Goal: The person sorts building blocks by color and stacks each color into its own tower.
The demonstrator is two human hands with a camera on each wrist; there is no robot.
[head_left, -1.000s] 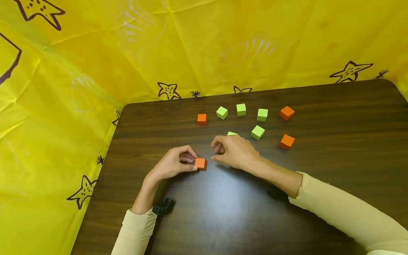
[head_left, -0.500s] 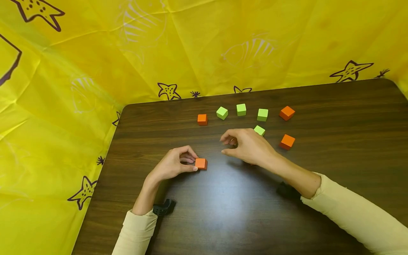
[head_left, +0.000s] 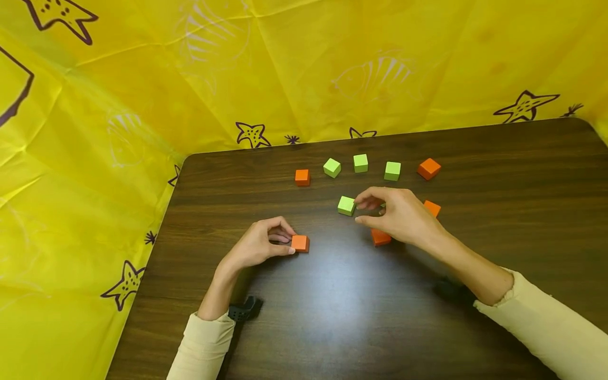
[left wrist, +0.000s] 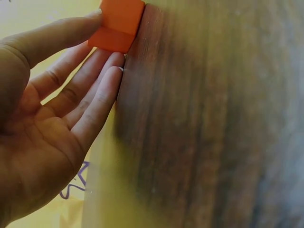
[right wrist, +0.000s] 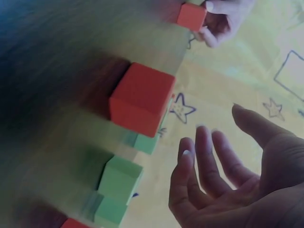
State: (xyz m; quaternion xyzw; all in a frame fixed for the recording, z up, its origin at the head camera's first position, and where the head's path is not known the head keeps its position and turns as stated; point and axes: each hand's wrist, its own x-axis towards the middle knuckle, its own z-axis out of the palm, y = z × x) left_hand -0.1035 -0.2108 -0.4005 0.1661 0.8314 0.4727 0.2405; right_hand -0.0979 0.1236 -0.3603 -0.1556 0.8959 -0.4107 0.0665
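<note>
Left hand [head_left: 256, 244]: orange cube [head_left: 299, 244] is pinched. Right hand [head_left: 401, 215]: loosely spread, nothing held, beside green cube [head_left: 346, 206]. Cube selection seems in hand; next, a firm pinch is needed.

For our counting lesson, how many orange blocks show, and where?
5: one orange block pinched by the left hand, one at the back row's left end, one at its right end, two partly covered by the right hand, one nearer, one farther. More may be hidden.

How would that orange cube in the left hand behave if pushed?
The orange cube would likely slide, not roll: it sits flat on the dark wood-grain table. Its straight edges suggest stiffness; its squat shape should resist tipping.
</note>
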